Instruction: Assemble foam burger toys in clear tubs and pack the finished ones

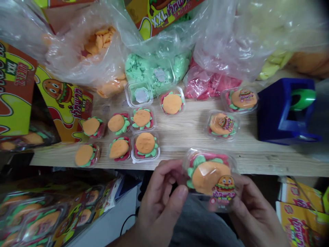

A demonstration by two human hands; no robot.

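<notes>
Just past the table's front edge, a clear plastic box [202, 176] with a burger-shaped candy inside is held between my two hands. Its lid carries a burger-character label [224, 188]. The fingers of my left hand [164, 202] are at the box's left edge, with the thumb in front. My right hand [253, 209] grips the opposite side by the label, some of its fingers hidden behind. Two more labelled boxes stand beyond: one box [223, 124] close by, another box [240, 99] farther back.
Several small boxes [145, 145] of candy burgers sit at the left. Plastic bags hold orange pieces [102, 39], green pieces [138, 68] and pink pieces [210, 82]. A blue tape dispenser [272, 109] stands right. Lower left, a carton [74, 219] is beside packed boxes.
</notes>
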